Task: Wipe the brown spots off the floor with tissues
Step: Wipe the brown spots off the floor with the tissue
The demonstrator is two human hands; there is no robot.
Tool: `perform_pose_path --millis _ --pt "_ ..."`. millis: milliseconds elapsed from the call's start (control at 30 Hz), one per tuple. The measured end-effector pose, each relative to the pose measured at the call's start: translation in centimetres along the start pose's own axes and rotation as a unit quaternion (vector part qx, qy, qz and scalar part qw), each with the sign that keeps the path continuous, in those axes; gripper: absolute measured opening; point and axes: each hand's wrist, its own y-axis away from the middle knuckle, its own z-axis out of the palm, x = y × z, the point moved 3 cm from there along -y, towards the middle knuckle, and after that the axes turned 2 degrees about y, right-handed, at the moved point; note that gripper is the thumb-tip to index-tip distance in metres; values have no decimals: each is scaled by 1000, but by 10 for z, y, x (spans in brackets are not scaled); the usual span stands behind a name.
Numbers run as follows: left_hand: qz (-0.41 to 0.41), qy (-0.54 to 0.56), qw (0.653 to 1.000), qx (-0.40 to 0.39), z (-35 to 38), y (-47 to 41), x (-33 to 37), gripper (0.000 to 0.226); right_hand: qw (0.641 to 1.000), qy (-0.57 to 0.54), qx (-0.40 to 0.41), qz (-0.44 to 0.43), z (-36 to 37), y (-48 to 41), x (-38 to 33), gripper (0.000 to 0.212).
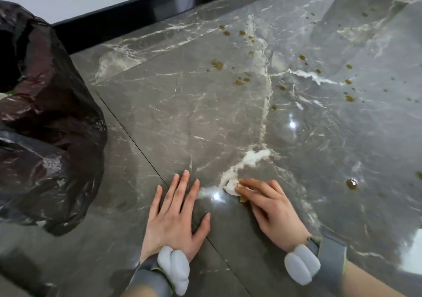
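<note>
My right hand presses a crumpled white tissue onto the grey marble floor, fingers closed over it. A small brown smear lies just beside the tissue under my fingertips. My left hand rests flat on the floor to the left, fingers spread, holding nothing. Several brown spots dot the floor farther away, towards the middle and right, and one larger brown drop sits to the right of my right hand.
A bin lined with a black plastic bag stands at the left. A black skirting board under a white wall runs along the far edge. Grey bands are strapped on both wrists.
</note>
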Motion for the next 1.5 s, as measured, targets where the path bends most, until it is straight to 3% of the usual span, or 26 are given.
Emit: perform_pose_path --millis 100,167,233,567,667,767,900,967,1033,1133,1200,1267,1333,1500 --pt "7 -3 1000 4 2 3 1 65 987 65 82 118 -30 12 67 34" --pt "-1 -9 1000 5 0 1 -4 65 953 77 129 264 -46 12 107 36" --pt "-11 -16 1000 11 0 2 -3 66 930 65 144 333 -44 15 110 39" --pt "6 -49 998 32 2 9 13 82 983 -13 107 149 -5 57 -1 42" --pt "-30 -47 998 4 -2 4 6 95 994 -36 42 93 4 75 -14 42" --pt "-84 0 994 -67 -8 -3 7 94 998 -36 18 48 -3 106 -8 44" --pt "-127 -18 988 -83 -17 -7 29 75 990 -8 34 139 -35 156 47 43" --pt "-103 -59 992 -44 -16 -4 56 71 970 19 89 227 -59 188 87 38" --pt "-26 -75 997 -22 -5 3 92 70 936 48 131 323 -83 219 124 36" --pt "77 -61 994 -44 23 0 150 68 859 54 163 482 -114 263 174 39" --pt "75 -36 996 -40 38 -14 180 67 799 36 197 567 -123 276 196 41" --pt "48 -38 998 -26 52 -29 195 68 773 39 207 599 -120 272 203 41" --pt "29 -62 998 -6 60 -33 194 68 808 45 198 553 -109 256 194 38" --pt "41 -43 998 8 65 -43 191 67 931 -5 193 310 -67 190 137 38"
